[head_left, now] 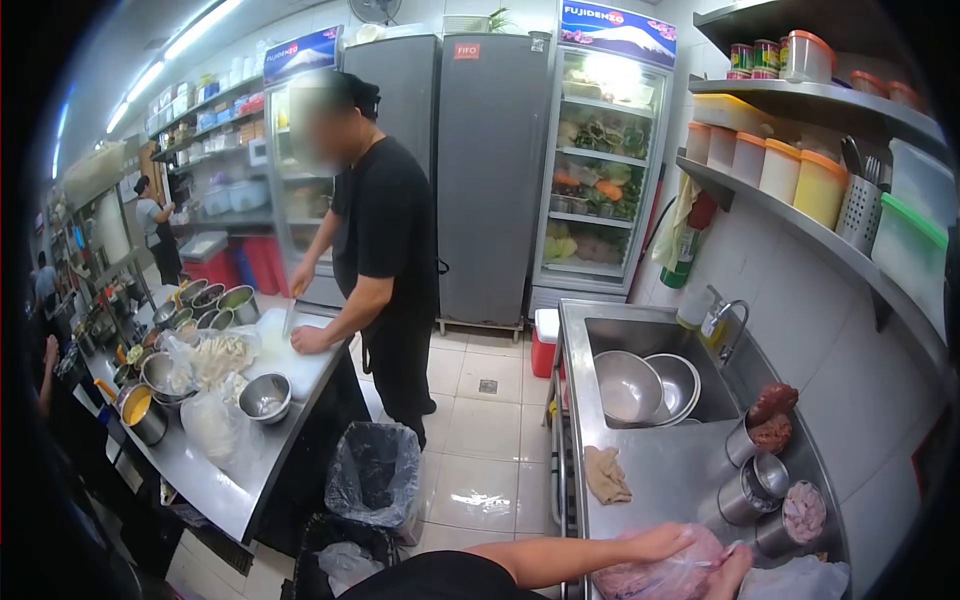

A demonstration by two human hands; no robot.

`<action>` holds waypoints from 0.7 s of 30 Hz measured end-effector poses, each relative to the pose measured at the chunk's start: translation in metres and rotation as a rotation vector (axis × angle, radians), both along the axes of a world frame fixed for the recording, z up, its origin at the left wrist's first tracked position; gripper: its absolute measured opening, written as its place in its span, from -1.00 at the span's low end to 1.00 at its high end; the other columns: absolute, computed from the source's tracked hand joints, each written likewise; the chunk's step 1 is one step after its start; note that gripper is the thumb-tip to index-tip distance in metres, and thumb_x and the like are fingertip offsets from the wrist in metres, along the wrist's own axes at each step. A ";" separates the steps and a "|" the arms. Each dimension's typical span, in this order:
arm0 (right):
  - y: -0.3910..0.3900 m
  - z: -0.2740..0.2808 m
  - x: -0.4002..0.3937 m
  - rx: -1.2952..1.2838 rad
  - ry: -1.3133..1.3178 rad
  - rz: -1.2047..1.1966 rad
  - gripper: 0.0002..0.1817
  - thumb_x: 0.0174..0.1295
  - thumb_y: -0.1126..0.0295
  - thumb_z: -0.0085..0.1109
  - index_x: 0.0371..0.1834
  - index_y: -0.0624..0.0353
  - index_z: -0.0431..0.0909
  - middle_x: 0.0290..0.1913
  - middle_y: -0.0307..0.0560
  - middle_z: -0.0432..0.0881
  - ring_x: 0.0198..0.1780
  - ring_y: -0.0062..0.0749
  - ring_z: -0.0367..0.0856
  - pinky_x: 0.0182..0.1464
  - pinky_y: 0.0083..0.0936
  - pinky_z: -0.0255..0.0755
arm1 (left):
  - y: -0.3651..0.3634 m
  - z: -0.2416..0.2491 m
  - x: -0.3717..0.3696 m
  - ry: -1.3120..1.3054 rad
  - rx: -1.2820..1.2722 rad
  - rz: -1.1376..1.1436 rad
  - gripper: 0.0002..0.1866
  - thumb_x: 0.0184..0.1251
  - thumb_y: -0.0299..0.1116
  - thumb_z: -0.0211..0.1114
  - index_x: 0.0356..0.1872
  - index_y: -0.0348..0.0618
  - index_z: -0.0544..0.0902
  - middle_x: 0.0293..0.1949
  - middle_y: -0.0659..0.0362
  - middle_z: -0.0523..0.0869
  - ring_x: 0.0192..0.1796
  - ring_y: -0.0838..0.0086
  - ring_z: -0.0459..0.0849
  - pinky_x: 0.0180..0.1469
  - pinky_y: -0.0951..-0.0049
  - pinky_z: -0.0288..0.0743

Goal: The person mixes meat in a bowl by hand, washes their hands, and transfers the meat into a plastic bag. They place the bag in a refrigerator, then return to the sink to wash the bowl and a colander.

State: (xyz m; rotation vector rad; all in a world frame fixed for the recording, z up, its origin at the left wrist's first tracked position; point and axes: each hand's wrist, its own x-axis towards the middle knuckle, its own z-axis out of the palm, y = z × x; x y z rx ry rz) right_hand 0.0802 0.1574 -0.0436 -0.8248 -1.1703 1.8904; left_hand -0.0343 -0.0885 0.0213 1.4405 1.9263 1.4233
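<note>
My right hand (733,574) seems closed on the gathered plastic of a clear bag (640,577), while my left hand (662,541) rests over its top; I cannot tell whether those fingers grip it or only press on it. The bag, full of pink meat, sits on the metal counter (665,470) at the near end, below the sink (640,335).

Just beyond it, along the wall, stand three metal cans. The nearest can (778,540) is heaped with pale pink meat; the middle can (738,500) has a round metal piece at its mouth; the far can (738,446) is piled above its rim with dark red minced meat. A white plastic bag (800,580) lies beside my right hand, its contents unclear.

Two metal bowls (628,388) overlap in the sink. On the shelf (740,178) above, lidded tubs (780,171) stand beside a pierced metal holder (860,212) with forks in it. Across the aisle, a pot (143,418) holds something yellow-orange.
</note>
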 end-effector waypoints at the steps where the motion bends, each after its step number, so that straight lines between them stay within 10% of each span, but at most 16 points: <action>1: -0.016 0.021 0.001 0.132 0.066 -0.079 -0.88 0.37 0.40 -0.07 -0.36 0.08 0.33 -0.56 -0.26 0.35 -0.67 -0.64 0.30 -0.71 -0.68 0.22 | 0.000 0.024 -0.001 -0.019 -0.056 0.033 -0.75 0.42 -0.29 0.06 -0.22 -0.30 0.58 -0.27 -0.14 0.65 -0.22 -0.03 0.60 -0.08 0.15 0.45; 5: -0.102 0.106 -0.001 0.832 -0.122 0.417 -0.77 0.26 0.61 -0.05 -0.01 0.23 0.38 -0.28 -0.18 0.50 -0.49 -0.57 0.52 -0.44 -0.64 0.49 | 0.006 0.060 0.016 0.204 0.092 -0.147 -0.72 0.30 -0.25 0.16 -0.22 -0.32 0.50 -0.32 -0.17 0.63 -0.25 -0.14 0.58 -0.15 0.05 0.46; 7: -0.119 0.115 -0.008 1.020 -0.007 0.144 -0.66 0.24 0.63 -0.04 0.10 0.27 0.37 -0.19 -0.11 0.54 -0.37 -0.48 0.60 -0.27 -0.58 0.53 | 0.043 0.008 0.002 0.202 0.326 -0.139 -0.70 0.26 -0.28 0.17 -0.17 -0.35 0.47 -0.33 -0.20 0.61 -0.23 -0.17 0.58 -0.16 0.02 0.46; 9: -0.158 0.170 0.009 0.673 0.021 0.112 -0.81 0.34 0.45 0.09 -0.06 0.29 0.56 -0.23 0.05 0.64 -0.15 -0.28 0.58 -0.01 -0.34 0.45 | 0.079 -0.052 -0.004 0.170 0.222 0.034 -0.64 0.21 -0.33 0.15 -0.06 -0.39 0.39 -0.37 -0.24 0.60 -0.23 -0.22 0.58 -0.19 -0.02 0.46; 12: -0.088 0.087 0.010 0.790 -0.210 0.444 -0.71 0.17 0.60 0.06 -0.02 0.35 0.54 -0.26 -0.03 0.64 -0.17 -0.33 0.62 -0.07 -0.43 0.49 | 0.076 -0.045 -0.012 0.450 0.513 -0.057 -0.60 0.26 -0.34 0.12 0.03 -0.39 0.34 -0.42 -0.25 0.61 -0.26 -0.24 0.59 -0.21 -0.02 0.47; 17: -0.063 0.090 0.015 1.301 -0.460 0.263 -0.86 0.16 0.62 0.06 -0.26 0.32 0.60 -0.40 0.04 0.55 -0.35 -0.30 0.56 -0.29 -0.47 0.41 | 0.083 -0.032 -0.019 0.108 0.100 -0.161 -0.60 0.30 -0.28 0.10 0.06 -0.34 0.42 -0.49 -0.20 0.65 -0.34 -0.10 0.66 -0.26 0.05 0.49; 21: -0.043 0.125 0.054 1.190 -0.564 0.266 -0.80 0.18 0.55 0.11 -0.14 0.32 0.59 -0.22 0.05 0.62 -0.21 -0.29 0.61 -0.14 -0.43 0.46 | 0.060 0.010 -0.023 -0.319 -0.235 -0.238 -0.70 0.21 -0.17 0.24 -0.29 -0.23 0.70 -0.50 0.03 0.71 -0.41 0.31 0.68 -0.29 0.23 0.48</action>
